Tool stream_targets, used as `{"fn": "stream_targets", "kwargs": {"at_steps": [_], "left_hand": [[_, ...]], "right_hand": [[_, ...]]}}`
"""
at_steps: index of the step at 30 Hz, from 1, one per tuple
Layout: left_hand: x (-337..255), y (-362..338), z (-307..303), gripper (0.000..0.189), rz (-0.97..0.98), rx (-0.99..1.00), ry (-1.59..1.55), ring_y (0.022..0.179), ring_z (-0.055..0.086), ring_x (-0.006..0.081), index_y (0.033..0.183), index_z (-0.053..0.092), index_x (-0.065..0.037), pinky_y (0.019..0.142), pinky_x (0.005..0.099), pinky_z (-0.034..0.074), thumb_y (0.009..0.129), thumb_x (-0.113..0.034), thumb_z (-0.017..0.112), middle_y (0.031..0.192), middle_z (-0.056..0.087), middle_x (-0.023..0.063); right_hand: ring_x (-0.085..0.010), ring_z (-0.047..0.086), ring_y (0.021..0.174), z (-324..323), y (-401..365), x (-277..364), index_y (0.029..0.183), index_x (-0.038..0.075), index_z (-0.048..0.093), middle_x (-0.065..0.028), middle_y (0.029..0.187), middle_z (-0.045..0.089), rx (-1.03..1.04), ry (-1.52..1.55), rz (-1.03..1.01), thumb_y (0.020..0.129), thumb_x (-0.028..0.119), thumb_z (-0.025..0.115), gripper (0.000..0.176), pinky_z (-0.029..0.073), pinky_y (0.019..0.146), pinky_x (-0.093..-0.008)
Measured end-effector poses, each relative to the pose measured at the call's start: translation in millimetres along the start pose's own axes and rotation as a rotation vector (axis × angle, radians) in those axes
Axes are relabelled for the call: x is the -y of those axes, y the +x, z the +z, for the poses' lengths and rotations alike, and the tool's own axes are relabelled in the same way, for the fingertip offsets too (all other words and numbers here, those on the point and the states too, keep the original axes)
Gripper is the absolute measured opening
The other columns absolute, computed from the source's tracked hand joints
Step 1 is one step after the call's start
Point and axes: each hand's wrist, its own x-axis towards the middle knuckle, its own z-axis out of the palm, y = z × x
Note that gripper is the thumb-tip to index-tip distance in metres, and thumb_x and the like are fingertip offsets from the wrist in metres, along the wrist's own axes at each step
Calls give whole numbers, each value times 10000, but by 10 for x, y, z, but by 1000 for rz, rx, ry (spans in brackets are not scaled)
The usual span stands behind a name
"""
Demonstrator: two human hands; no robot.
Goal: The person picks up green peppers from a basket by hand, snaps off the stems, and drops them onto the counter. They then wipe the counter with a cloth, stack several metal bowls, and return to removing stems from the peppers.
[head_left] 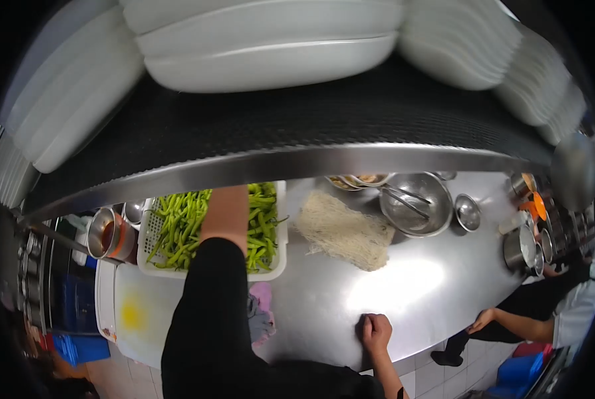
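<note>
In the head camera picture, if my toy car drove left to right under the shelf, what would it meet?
A metal pot with an orange band → a white basket of green peppers → a pale noodle-like heap → a big metal bowl → a small metal bowl.

Cannot make out any text, label, brand, number or sign anywhere. Likewise cannot read any marking on the stacked glossy white dishes (271,63), the white perforated rectangular plastic basket (279,263) or the round shiny metal mixing bowl (442,209).
</note>
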Motion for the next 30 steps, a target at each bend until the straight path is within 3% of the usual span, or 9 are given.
{"fn": "stream_targets", "kwargs": {"at_steps": [11, 18, 21, 23, 24, 25, 26, 28, 30], "left_hand": [[307, -163, 87, 261, -95, -27, -173, 1027, 588, 315, 1005, 651, -76, 879, 447, 453, 911, -243, 474, 1062, 635, 153], [368, -330, -351, 234, -106, -160, -433, 1024, 586, 313, 968, 659, -77, 879, 456, 450, 906, -193, 466, 1035, 638, 157], [-19, -860, -891, 227, 132, -185, -615, 1022, 585, 312, 952, 663, -78, 879, 460, 448, 904, -172, 462, 1024, 639, 159], [-304, -1562, -1489, 149, 570, -132, -449, 970, 587, 296, 857, 655, -89, 865, 461, 458, 833, -83, 509, 962, 629, 146], [-530, -1872, -1231, 104, 601, -239, -486, 922, 574, 285, 816, 642, -115, 874, 448, 442, 776, -68, 557, 887, 615, 99], [-594, -2251, -1243, 84, 827, -202, -777, 998, 554, 227, 830, 617, -107, 927, 447, 377, 790, -91, 545, 941, 602, 64], [-801, -2636, -1119, 49, 850, -234, -739, 1003, 547, 209, 804, 598, -115, 956, 479, 359, 783, -120, 554, 903, 579, 40], [-972, -3215, -1138, 31, 1091, -112, -770, 1053, 533, 194, 774, 575, -131, 992, 490, 343, 780, -153, 555, 872, 558, 19], [-1102, -3642, -947, 64, 1172, 22, -883, 1095, 534, 217, 774, 578, -123, 1033, 523, 326, 784, -175, 542, 922, 580, 20]], "right_hand": [[-302, 547, 650, 51, -20, -18, 789, 18, 615, -128, 687, 556, 33, -35, -21, 799, 52, 557, 67, 435, 599, -391], [-313, 536, 652, 41, -15, 26, 779, 4, 602, -136, 687, 550, 29, -26, -44, 827, 69, 539, 102, 428, 607, -398], [-275, 540, 638, 38, -28, 13, 795, -4, 610, -129, 688, 565, 48, 5, 15, 865, 101, 539, 145, 440, 620, -368], [-246, 552, 649, 91, -40, -98, 828, -10, 614, -115, 703, 587, 42, 128, 122, 893, 135, 529, 179, 446, 625, -341], [-217, 565, 660, 101, -48, -137, 861, -15, 618, -101, 718, 609, 38, 256, 227, 921, 168, 520, 216, 451, 630, -313], [-182, 593, 711, 25, 15, -60, 948, -19, 614, -77, 801, 650, 84, 486, 378, 958, 241, 499, 284, 456, 644, -273], [-192, 616, 798, -36, 57, -149, 1062, -2, 577, -90, 975, 648, 169, 573, 523, 988, 358, 430, 396, 480, 651, -278], [-208, 602, 950, -195, 205, 96, 1178, 11, 528, -110, 1151, 593, 150, 1114, 738, 991, 475, 345, 533, 496, 788, -317], [-231, 502, 1170, -311, 263, 208, 1273, 17, 479, -122, 1261, 542, 209, 1407, 884, 996, 478, 307, 565, 349, 1035, -367]]}}
